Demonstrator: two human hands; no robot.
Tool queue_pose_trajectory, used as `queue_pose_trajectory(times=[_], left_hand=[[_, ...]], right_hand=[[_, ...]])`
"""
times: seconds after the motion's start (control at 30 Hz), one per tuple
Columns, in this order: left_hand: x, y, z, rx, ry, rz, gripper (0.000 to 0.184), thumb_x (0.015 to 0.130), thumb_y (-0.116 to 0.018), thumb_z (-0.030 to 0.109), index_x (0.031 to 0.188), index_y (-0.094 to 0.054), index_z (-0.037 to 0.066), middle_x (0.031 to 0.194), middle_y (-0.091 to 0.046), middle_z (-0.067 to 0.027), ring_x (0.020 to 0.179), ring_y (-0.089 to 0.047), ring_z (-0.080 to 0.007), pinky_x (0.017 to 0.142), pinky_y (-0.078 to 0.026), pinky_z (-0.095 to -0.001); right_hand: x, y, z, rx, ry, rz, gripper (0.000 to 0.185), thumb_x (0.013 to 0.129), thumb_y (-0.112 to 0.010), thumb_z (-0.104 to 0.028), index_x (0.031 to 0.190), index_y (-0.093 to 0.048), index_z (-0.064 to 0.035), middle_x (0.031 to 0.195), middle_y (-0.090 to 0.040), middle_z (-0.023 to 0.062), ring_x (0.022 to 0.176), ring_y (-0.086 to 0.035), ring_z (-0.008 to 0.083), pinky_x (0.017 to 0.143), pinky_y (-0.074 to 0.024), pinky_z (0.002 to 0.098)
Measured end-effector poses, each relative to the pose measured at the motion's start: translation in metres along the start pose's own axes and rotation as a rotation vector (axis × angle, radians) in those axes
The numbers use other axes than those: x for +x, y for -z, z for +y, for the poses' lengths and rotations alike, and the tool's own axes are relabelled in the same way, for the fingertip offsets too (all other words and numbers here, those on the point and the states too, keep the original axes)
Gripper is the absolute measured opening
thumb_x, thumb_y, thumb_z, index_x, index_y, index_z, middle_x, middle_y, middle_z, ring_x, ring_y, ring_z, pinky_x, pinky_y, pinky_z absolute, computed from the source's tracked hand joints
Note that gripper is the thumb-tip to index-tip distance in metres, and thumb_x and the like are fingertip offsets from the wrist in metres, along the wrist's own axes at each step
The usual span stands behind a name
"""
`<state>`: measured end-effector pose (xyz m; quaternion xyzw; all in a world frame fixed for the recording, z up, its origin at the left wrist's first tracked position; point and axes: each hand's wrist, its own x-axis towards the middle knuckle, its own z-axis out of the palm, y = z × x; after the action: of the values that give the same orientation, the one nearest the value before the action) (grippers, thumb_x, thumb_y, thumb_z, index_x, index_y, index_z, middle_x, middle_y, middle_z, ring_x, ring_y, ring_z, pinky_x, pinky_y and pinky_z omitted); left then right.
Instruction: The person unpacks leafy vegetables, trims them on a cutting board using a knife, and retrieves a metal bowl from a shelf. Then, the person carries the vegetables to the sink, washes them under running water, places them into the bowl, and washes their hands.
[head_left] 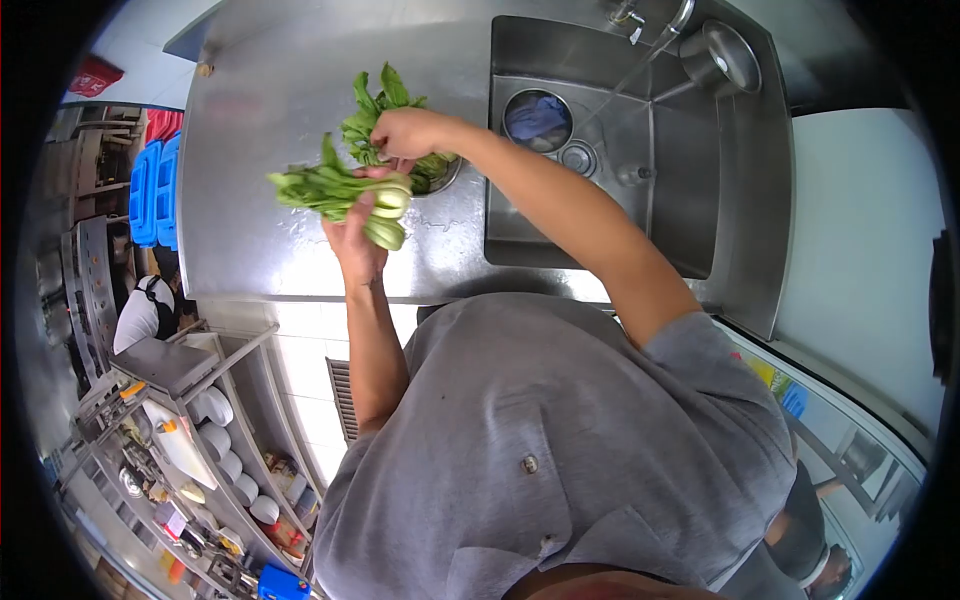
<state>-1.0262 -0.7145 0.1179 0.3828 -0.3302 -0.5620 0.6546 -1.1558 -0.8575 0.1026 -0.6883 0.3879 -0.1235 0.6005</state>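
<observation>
In the head view, my left hand is closed around a bunch of bok choy, pale stem ends to the right and green leaves to the left. My right hand is just beyond it, its fingers curled in on more leafy greens. Those leaves stick out past my knuckles, and my fingertips are partly hidden. Below my right wrist sits a round metal bowl with greens in it, partly covered by my hand and forearm.
Right of the counter lies a sink with water running from a tap. Inside are a pot with a blue cloth and a metal pan. Blue containers and a shelf rack with white bowls stand left.
</observation>
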Motion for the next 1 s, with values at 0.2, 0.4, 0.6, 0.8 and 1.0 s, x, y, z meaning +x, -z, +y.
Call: queue_pose_trajectory(times=[0.2,0.4,0.6,0.8,1.0], left_hand=[[0.026,-0.012,-0.031,0.475,0.127,-0.235,0.024,0.085,-0.066,-0.001,0.109,-0.064,-0.003,0.105,-0.07,-0.01,0.095,-0.065,-0.0171,0.086,-0.051,-0.0311],[0.054,-0.013,-0.026,0.608,0.148,-0.404,0.024,0.086,-0.068,0.001,0.11,-0.066,-0.003,0.104,-0.071,-0.0089,0.092,-0.065,-0.015,0.084,-0.052,-0.0295],[0.081,0.007,-0.044,0.719,0.057,-0.35,0.027,0.086,-0.074,0.007,0.108,-0.065,-0.005,0.098,-0.072,-0.0097,0.088,-0.066,-0.0142,0.08,-0.053,-0.0297],[0.082,-0.004,-0.043,0.696,-0.041,-0.058,0.036,0.083,-0.08,0.012,0.108,-0.062,-0.006,0.097,-0.071,-0.0117,0.084,-0.065,-0.0148,0.076,-0.054,-0.0307],[0.088,-0.013,-0.058,0.888,-0.295,0.292,0.039,0.083,-0.082,0.021,0.101,-0.059,-0.004,0.091,-0.067,-0.0139,0.084,-0.062,-0.0191,0.078,-0.051,-0.0339]], right_hand=[[0.04,0.012,0.044,0.14,0.087,-0.257,0.008,0.078,-0.058,0.006,0.078,-0.063,-0.0003,0.06,-0.057,0.0079,0.04,-0.053,0.014,0.032,-0.0411,0.0324],[0.021,0.031,0.036,0.246,0.021,-0.256,0.008,0.079,-0.057,0.002,0.077,-0.062,-0.0036,0.059,-0.055,0.0025,0.045,-0.052,0.0113,0.035,-0.037,0.0289],[-0.004,0.026,0.026,0.696,0.031,0.148,0.01,0.088,-0.056,-0.003,0.095,-0.062,-0.0008,0.073,-0.064,0.0034,0.062,-0.061,0.0123,0.049,-0.0457,0.0271],[-0.047,0.014,0.036,0.221,0.155,0.512,0.016,0.091,-0.065,-0.016,0.1,-0.063,-0.0022,0.078,-0.069,0.0087,0.065,-0.066,0.0191,0.06,-0.0517,0.0315],[-0.053,-0.021,0.02,-0.381,0.038,0.543,0.05,0.075,-0.08,-0.022,0.116,-0.057,-0.0068,0.098,-0.067,0.017,0.091,-0.068,0.0343,0.075,-0.0519,0.0454]])
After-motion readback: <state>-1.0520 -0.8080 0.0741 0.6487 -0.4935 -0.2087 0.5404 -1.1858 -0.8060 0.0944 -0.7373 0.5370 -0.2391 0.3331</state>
